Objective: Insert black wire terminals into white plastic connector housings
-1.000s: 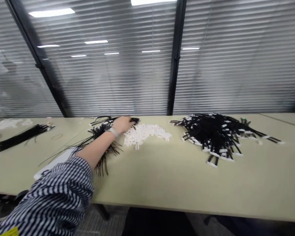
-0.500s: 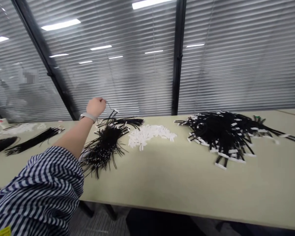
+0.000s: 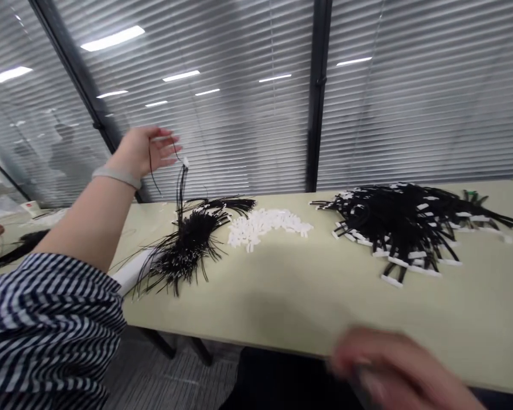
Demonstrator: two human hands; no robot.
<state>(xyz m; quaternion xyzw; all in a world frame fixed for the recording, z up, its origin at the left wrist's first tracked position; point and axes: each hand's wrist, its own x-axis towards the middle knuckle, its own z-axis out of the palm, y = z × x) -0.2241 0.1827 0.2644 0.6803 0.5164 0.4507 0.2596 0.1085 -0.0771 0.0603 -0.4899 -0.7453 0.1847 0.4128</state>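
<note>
A person's left hand point(image 3: 144, 149), upper left of the frame, holds a thin black wire point(image 3: 151, 168) in loosely curled fingers, above a dark wire pile point(image 3: 192, 239) at center left. The right hand point(image 3: 393, 364) appears blurred at lower right, its grasp impossible to tell. White pieces point(image 3: 265, 225) lie mid-frame on the table point(image 3: 282, 290), white-tipped black strips point(image 3: 393, 222) at right.

- sleeve point(image 3: 47, 336): dark-and-white stripes;
- wristband point(image 3: 117, 176): pale grey;
- thin wire point(image 3: 152, 168): black;
- wire heap point(image 3: 192, 232): black, whitish tips;
- small pieces point(image 3: 263, 223): white;
- cable heap point(image 3: 397, 215): black, white ends;
- table point(image 3: 277, 290): pale yellow-green;
- blinds point(image 3: 431, 102): grey, horizontally striped
</note>
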